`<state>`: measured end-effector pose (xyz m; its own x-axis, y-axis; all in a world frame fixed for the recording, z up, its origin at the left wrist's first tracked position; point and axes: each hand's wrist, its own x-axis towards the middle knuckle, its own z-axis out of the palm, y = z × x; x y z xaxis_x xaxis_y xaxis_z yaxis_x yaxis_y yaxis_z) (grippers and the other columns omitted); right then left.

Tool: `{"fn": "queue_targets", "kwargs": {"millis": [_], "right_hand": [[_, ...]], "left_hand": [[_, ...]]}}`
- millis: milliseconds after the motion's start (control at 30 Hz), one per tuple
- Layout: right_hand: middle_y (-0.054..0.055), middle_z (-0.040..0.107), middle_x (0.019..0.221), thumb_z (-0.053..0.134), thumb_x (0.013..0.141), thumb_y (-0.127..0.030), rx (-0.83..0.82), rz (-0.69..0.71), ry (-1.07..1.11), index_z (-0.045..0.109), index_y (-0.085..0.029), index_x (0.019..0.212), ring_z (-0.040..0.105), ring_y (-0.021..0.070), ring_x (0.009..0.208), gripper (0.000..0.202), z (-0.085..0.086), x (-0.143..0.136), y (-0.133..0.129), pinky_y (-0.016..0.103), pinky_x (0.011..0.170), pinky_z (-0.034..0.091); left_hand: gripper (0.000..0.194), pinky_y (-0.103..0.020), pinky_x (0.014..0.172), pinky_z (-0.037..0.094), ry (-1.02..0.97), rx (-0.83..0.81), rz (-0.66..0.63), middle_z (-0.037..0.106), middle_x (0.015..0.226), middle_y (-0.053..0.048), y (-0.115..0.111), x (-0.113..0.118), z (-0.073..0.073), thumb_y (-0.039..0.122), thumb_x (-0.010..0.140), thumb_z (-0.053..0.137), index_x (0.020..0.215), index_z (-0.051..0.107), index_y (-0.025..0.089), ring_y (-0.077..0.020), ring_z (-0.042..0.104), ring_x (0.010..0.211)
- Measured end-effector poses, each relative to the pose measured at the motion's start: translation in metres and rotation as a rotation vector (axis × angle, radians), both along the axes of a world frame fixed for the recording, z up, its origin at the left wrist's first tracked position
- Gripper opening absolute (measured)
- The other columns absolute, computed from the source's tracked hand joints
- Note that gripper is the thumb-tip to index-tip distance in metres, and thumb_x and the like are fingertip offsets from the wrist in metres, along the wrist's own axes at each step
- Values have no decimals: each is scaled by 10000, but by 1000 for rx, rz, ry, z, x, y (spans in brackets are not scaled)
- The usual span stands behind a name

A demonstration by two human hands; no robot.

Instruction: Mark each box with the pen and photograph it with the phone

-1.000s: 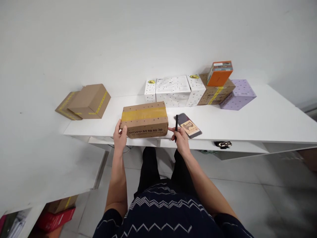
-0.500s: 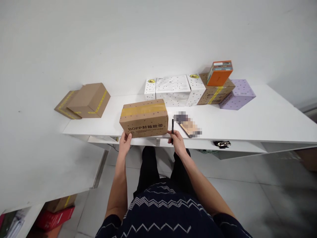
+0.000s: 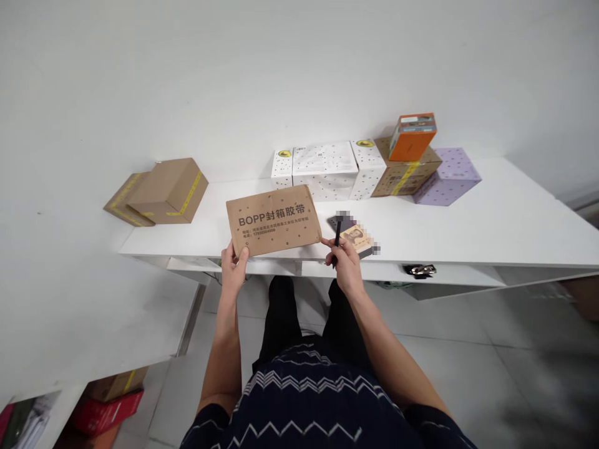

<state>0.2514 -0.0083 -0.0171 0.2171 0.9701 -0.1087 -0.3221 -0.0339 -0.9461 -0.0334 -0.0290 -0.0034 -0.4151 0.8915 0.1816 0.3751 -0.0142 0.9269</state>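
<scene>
A brown cardboard box [image 3: 276, 221] with "BOPP" and other black print on its visible face is tilted above the front part of the white table [image 3: 468, 237]. My left hand [image 3: 234, 265] grips its lower left corner, thumb on the printed face. My right hand [image 3: 344, 259] holds a black pen [image 3: 337, 234] upright, and a finger reaches to the box's lower right corner. Just right of the pen lies a small card-like item with a picture [image 3: 358, 237], partly blurred out and partly behind my right hand.
Two brown boxes [image 3: 168, 187] stand at the table's left end. White dotted boxes [image 3: 325, 168], a brown box [image 3: 397, 174] with an orange box [image 3: 412, 137] on top, and a purple box [image 3: 449, 174] line the wall. A dark shiny item [image 3: 420, 271] sits on the lower shelf.
The box has been tipped so that its printed face points up and the yellow-taped face no longer shows. My right hand has moved slightly right with the pen.
</scene>
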Motion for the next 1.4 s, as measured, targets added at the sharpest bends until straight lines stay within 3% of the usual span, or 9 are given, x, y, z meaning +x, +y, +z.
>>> {"fn": "queue_targets", "kwargs": {"millis": [267,533,633,733,900,1100,1200,1300,1400], "right_hand": [[25,762,1031,610,775,-333,43,-12,34,543,-219,863,493,56,489,159,4,0,2,236,515,366],[16,767,939,664,716,-341,-20,-102,106,542,-213,842,515,54,447,217,-11,-3,13,225,487,390],[1,762,959,697,720,-339,37,-205,179,530,-226,863,566,57,485,248,-2,0,15,218,520,437],[-2,759,990,750,735,-383,122,-217,231,522,-245,902,644,80,589,314,20,1,14,223,586,491],[6,743,982,762,790,-465,254,-49,196,577,-246,894,673,115,791,305,51,-9,10,243,702,521],[-69,553,642,736,843,-486,432,16,6,632,-257,902,525,89,566,258,71,-24,27,233,595,471],[-66,554,612,665,884,-536,498,108,-40,581,-259,903,543,108,548,290,83,-36,44,259,590,487],[-45,598,659,672,864,-543,515,200,-114,547,-252,854,578,121,600,317,86,-50,61,268,612,498],[-43,563,645,680,842,-518,474,254,-191,514,-247,781,539,120,587,323,76,-62,72,260,577,456]], "left_hand": [[633,-400,1015,508,2,-9,-6,482,1213,-93,3,4,-8,562,819,698,1372,571,282,-210,605,1076],[807,-393,948,549,-9,7,-96,507,1379,-136,2,10,-18,464,809,738,1511,378,294,-245,584,1181],[961,-391,886,579,9,-28,-52,487,1419,-164,0,21,-14,452,801,750,1583,212,299,-261,604,1158],[1027,-394,827,600,79,-25,-28,436,1447,-185,-1,35,-10,477,805,741,1602,115,307,-274,615,1133],[747,-427,894,577,315,110,-58,417,1442,-178,4,51,-17,462,876,657,1519,320,284,-311,494,1302],[625,-436,923,554,373,142,-67,453,1371,-183,7,57,-29,422,911,621,1451,365,239,-288,517,1261],[591,-463,949,538,434,175,-46,399,1389,-192,5,59,-29,407,925,604,1439,375,228,-294,492,1277],[492,-538,1075,436,571,273,32,305,1433,-202,3,66,-24,364,931,591,1375,467,192,-325,385,1366],[364,-577,1157,318,697,360,89,333,1411,-193,2,76,-20,312,931,577,1269,581,175,-346,299,1409]]}}
